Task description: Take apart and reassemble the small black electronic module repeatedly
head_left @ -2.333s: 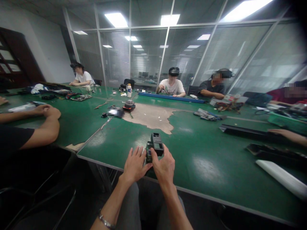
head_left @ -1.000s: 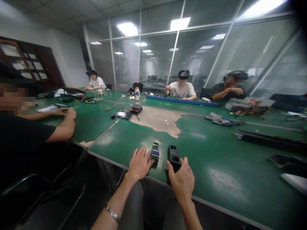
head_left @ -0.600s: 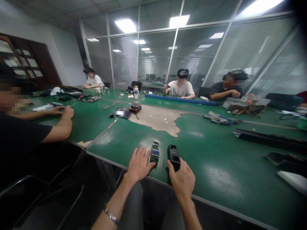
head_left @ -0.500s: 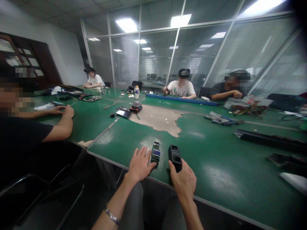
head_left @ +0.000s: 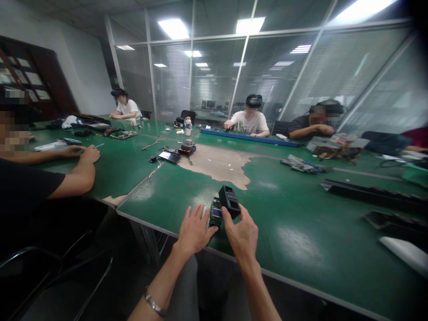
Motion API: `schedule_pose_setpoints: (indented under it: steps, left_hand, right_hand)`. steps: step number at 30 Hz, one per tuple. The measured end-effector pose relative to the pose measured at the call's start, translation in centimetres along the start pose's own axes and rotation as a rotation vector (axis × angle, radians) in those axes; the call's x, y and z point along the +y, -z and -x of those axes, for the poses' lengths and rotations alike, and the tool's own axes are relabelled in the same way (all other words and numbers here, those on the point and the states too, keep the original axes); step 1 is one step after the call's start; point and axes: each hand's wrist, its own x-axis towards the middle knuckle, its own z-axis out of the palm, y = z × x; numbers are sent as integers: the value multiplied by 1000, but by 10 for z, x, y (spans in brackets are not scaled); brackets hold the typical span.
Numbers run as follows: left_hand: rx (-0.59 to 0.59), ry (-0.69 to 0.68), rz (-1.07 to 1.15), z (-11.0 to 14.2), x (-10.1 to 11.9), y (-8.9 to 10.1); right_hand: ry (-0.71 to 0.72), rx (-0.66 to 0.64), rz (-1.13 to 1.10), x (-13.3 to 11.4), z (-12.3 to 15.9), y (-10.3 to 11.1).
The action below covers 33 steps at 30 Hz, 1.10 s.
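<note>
A small green circuit board [head_left: 216,214] with a bluish screen lies on the table near its front edge. My left hand [head_left: 194,229] rests flat on its left, fingers stretched out, with the thumb at the board's near end. Between thumb and fingers, my right hand [head_left: 243,232] grips a black plastic casing [head_left: 229,201] with rectangular openings. The casing is tilted just above the board's right side and hides part of it. Whether the two touch, I cannot tell.
The green table [head_left: 287,209] has a bare brown patch [head_left: 217,162]. Beyond lie a dark flat device [head_left: 170,156], a bottle [head_left: 188,126] and a blue bar [head_left: 249,137]. Grey-blue gloves or tools [head_left: 301,163] and black strips [head_left: 371,191] are at right. Several people sit around the table.
My right hand has lifted the black casing and brought it left, over the circuit board's right side. My left hand has stayed beside the board. The view has shifted slightly.
</note>
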Motion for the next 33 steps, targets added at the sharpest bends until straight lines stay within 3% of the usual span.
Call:
schedule_pose_setpoints:
  steps: [17, 23, 33]
  left_hand:
    - [-22, -19, 7, -1, -3, 0]
    - [-28, -29, -8, -1, -3, 1]
    - [-66, -35, -3, -2, -5, 0]
  right_hand:
    - [34, -119, 321, -29, 11, -17]
    - [49, -84, 339, -26, 20, -24]
    - [16, -167, 298, -10, 29, -30]
